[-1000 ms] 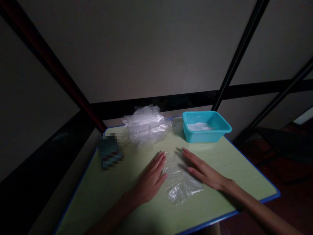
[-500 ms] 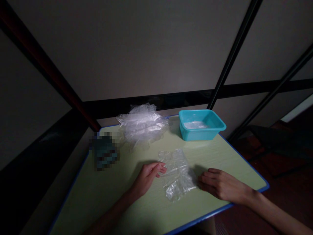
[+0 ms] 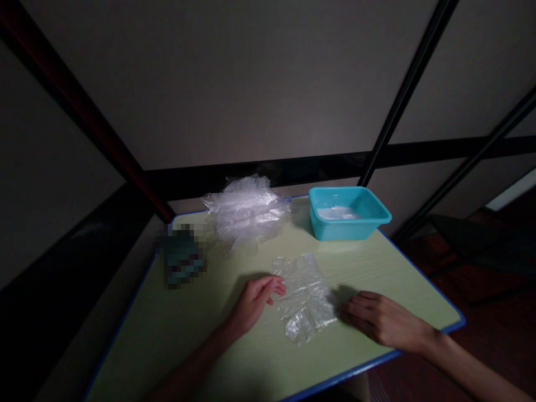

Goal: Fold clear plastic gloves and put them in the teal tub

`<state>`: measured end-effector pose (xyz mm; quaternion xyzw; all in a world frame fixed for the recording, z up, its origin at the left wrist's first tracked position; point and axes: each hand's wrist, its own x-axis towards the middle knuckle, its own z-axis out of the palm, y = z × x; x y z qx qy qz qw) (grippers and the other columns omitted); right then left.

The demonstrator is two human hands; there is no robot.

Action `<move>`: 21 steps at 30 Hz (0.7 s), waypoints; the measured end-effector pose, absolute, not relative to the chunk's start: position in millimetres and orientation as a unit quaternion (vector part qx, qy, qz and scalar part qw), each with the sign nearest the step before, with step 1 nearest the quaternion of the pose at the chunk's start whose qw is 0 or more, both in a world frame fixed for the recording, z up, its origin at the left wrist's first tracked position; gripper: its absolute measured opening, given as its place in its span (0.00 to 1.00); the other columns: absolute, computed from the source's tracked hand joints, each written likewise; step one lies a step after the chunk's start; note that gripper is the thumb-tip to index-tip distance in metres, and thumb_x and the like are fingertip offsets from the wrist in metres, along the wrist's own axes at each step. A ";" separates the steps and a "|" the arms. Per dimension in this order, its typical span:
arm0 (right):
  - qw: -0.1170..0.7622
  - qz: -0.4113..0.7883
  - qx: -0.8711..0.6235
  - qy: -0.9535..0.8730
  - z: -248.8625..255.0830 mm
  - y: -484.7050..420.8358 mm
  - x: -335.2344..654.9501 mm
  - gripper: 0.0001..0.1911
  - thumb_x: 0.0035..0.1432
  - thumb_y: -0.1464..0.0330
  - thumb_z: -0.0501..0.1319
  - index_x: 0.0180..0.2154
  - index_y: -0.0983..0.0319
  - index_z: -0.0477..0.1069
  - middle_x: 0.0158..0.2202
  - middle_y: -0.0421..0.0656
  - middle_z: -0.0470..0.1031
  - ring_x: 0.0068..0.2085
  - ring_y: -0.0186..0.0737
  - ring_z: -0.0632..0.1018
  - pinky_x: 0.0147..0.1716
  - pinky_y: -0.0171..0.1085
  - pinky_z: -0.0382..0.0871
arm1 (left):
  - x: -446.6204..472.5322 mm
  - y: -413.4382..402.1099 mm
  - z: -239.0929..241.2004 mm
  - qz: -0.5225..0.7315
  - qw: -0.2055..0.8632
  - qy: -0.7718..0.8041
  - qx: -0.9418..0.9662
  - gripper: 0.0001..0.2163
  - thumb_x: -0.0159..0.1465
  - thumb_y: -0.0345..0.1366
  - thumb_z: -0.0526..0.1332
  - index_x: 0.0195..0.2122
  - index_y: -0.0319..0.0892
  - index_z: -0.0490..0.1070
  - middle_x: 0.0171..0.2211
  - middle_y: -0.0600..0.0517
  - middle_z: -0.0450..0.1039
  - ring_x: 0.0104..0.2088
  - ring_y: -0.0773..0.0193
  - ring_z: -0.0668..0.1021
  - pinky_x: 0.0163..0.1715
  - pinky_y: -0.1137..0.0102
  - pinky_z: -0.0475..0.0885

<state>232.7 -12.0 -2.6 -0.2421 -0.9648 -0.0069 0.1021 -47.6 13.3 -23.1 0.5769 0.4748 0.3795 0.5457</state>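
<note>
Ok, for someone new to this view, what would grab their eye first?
Probably the bright turquoise bin at the far right of the table, with pale material inside. Next, likely the shiny heap of clear plastic along the far edge, left of the bin. Then what looks like a clear plastic glove, lying flat between the left hand and right hand.

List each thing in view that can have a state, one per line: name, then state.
Clear plastic glove: spread flat, wrinkled.
Clear plastic pile: loosely heaped, crumpled.
Turquoise basin: upright, open-topped, pale material inside.
Left hand: loosely curled, grip unclear.
Right hand: curled, grip unclear.
Pixelated object: state unreadable.
</note>
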 end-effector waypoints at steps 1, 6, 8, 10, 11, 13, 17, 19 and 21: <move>0.099 -0.008 -0.242 -0.965 -4.0 -11.8 232.9 0.17 0.63 0.72 0.44 0.35 0.60 0.71 0.33 0.42 0.74 0.30 0.38 0.71 0.30 0.39 0.62 | -47.6 13.3 -23.6 0.380 0.544 0.475 0.578 0.17 0.57 0.48 0.54 0.34 0.37 0.70 0.31 0.44 0.76 0.31 0.59 0.77 0.22 0.73 0.65; 0.108 -0.008 -0.240 -0.965 -8.4 -11.3 234.4 0.16 0.63 0.73 0.44 0.35 0.61 0.70 0.33 0.44 0.74 0.31 0.38 0.73 0.29 0.39 0.66 | -48.0 13.2 -26.1 0.381 0.541 0.472 0.582 0.17 0.58 0.47 0.54 0.35 0.37 0.70 0.32 0.44 0.76 0.32 0.59 0.77 0.22 0.73 0.65; 0.135 0.032 -0.248 -0.959 -7.5 -12.1 235.9 0.14 0.62 0.73 0.45 0.40 0.62 0.68 0.36 0.45 0.74 0.34 0.38 0.74 0.32 0.38 0.69 | -48.2 13.1 -27.0 0.378 0.543 0.471 0.583 0.16 0.59 0.46 0.54 0.35 0.37 0.70 0.32 0.44 0.76 0.32 0.59 0.77 0.22 0.73 0.65; 0.154 0.086 -0.264 -0.948 -7.1 -12.2 237.6 0.14 0.61 0.73 0.46 0.46 0.64 0.64 0.40 0.48 0.73 0.39 0.38 0.74 0.37 0.38 0.70 | -48.2 13.0 -27.8 0.377 0.544 0.471 0.582 0.16 0.59 0.45 0.54 0.35 0.37 0.70 0.32 0.44 0.76 0.32 0.59 0.77 0.22 0.73 0.65; 0.157 0.105 -0.270 -0.944 -7.7 -11.4 238.3 0.15 0.61 0.73 0.47 0.48 0.65 0.62 0.42 0.49 0.72 0.42 0.38 0.74 0.39 0.37 0.70 | -48.2 13.0 -28.2 0.377 0.545 0.471 0.582 0.15 0.59 0.44 0.54 0.35 0.36 0.70 0.32 0.44 0.76 0.32 0.59 0.77 0.22 0.73 0.65; 0.156 0.117 -0.269 -0.943 -10.2 -7.1 238.8 0.16 0.60 0.73 0.48 0.50 0.66 0.59 0.45 0.50 0.71 0.46 0.38 0.72 0.42 0.37 0.69 | -48.2 13.2 -29.2 0.380 0.545 0.467 0.584 0.15 0.60 0.43 0.53 0.35 0.36 0.70 0.32 0.44 0.76 0.32 0.59 0.77 0.22 0.74 0.64; 0.176 0.059 -0.240 -0.953 -15.7 10.3 233.8 0.13 0.61 0.73 0.48 0.46 0.66 0.65 0.44 0.50 0.72 0.44 0.40 0.73 0.42 0.40 0.69 | -49.1 13.9 -30.9 0.381 0.542 0.467 0.585 0.14 0.60 0.42 0.53 0.35 0.36 0.70 0.32 0.44 0.76 0.32 0.60 0.77 0.22 0.74 0.65; 0.180 0.039 -0.232 -0.955 -16.3 19.6 229.5 0.13 0.61 0.72 0.48 0.44 0.66 0.67 0.43 0.50 0.73 0.41 0.40 0.73 0.40 0.41 0.69 | -50.1 13.6 -31.5 0.379 0.542 0.467 0.587 0.13 0.60 0.41 0.53 0.36 0.36 0.70 0.32 0.44 0.76 0.33 0.60 0.77 0.22 0.74 0.65; 0.171 0.038 -0.222 -0.959 -16.2 27.0 225.7 0.13 0.62 0.71 0.48 0.44 0.65 0.67 0.42 0.49 0.73 0.42 0.39 0.73 0.40 0.40 0.69 | -51.1 12.5 -32.0 0.380 0.542 0.462 0.590 0.13 0.61 0.41 0.53 0.36 0.37 0.70 0.33 0.44 0.76 0.33 0.60 0.77 0.22 0.75 0.65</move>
